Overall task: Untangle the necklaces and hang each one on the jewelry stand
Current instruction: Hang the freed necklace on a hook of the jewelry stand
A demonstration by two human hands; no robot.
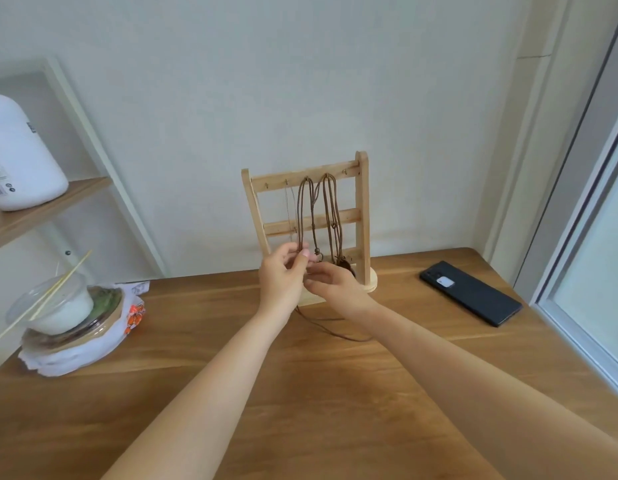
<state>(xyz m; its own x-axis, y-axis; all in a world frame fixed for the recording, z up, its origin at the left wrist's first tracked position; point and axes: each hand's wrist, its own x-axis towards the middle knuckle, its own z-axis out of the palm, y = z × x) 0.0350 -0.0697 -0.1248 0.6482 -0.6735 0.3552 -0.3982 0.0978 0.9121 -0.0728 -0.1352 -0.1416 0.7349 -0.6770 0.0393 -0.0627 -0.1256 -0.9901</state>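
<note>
necklaces [311,209] hang vertical on stand [362,202] | left grip [282,276] pinches them | right grip [332,285] unclear

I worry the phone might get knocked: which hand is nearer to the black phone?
Right. The right hand, at the jewelry stand's base, is left of the phone with a gap between; the left hand, pinching a necklace cord, is farther left.

Brown cord necklaces [301,216], pale wood stand [363,209], black phone [470,292], perhaps orange-printed white wrapper [103,348].
</note>
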